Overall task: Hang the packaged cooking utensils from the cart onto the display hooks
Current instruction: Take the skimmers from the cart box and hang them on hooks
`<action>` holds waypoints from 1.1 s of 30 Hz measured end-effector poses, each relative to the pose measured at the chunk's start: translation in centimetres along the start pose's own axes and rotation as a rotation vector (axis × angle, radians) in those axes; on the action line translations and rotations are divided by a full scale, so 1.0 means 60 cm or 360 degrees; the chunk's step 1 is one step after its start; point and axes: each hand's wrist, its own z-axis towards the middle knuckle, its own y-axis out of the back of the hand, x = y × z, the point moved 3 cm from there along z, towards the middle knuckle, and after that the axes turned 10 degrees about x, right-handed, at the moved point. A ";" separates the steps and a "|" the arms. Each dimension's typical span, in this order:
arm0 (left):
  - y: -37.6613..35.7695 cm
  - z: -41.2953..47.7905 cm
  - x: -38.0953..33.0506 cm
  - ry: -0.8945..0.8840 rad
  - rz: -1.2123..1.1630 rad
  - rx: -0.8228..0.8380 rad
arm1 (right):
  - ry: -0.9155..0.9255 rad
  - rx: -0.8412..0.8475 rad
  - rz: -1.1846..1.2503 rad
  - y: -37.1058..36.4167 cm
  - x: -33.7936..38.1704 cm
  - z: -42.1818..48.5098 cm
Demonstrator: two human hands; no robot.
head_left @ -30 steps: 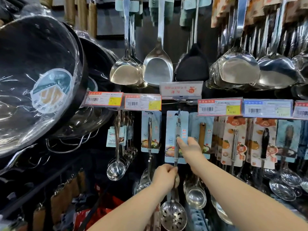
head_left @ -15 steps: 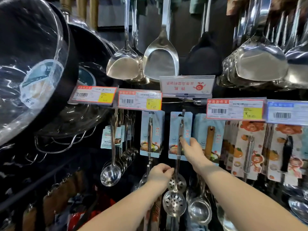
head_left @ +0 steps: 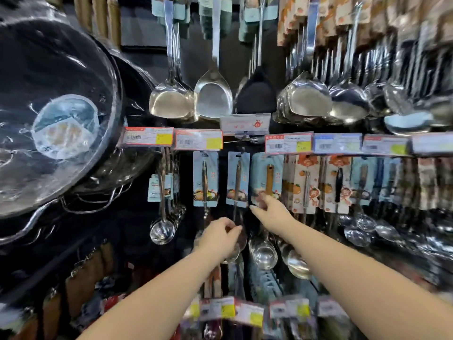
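Fingers (head_left: 232,229) of left hand (head_left: 219,238) curled round shank of slotted steel skimmer on pale-blue backing card (head_left: 237,179), probably steadying it against swing. Card hung from wire display hook (head_left: 242,149). Right hand (head_left: 269,213) fingertips at neighbouring blue-carded wooden-handled utensil (head_left: 269,182), perhaps parting it. Grip indeterminate (blur).

Dark display wall (head_left: 221,173) fitted with hooks. Upper row: polished steel spatulas (head_left: 213,99) and one black spatula (head_left: 256,96), hung by their handles. A rail of red-and-yellow price tags (head_left: 198,139) divides the rows. Lower row, left to right: small steel ladles (head_left: 162,231), blue-carded utensils (head_left: 205,179), the middle blue-carded utensil (head_left: 238,179), orange-and-white carded utensils (head_left: 305,185). Far left: film-wrapped black woks (head_left: 49,69).
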 end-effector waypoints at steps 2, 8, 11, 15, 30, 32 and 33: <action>-0.012 -0.034 -0.019 -0.0111 0.0192 0.0068 | -0.0013 -0.0005 -0.0209 0.010 -0.010 -0.062; -0.116 -0.124 -0.115 -0.0393 0.0497 0.0278 | -0.0345 -0.0020 -0.0638 0.075 -0.078 -0.264; -0.191 -0.169 -0.183 -0.0570 0.0545 0.0385 | -0.0584 -0.0068 -0.0806 0.134 -0.122 -0.363; -0.290 -0.233 -0.281 -0.0771 0.0560 0.0567 | -0.0821 -0.0106 -0.0971 0.216 -0.187 -0.489; -0.794 -0.508 -0.759 -0.1229 0.0460 0.1218 | -0.1710 -0.0103 -0.1080 0.561 -0.535 -1.034; -0.849 -0.541 -0.813 -0.1273 0.0469 0.1258 | -0.1783 -0.0124 -0.1094 0.603 -0.572 -1.090; -0.872 -0.553 -0.835 -0.1290 0.0465 0.1275 | -0.1800 -0.0154 -0.1083 0.622 -0.590 -1.112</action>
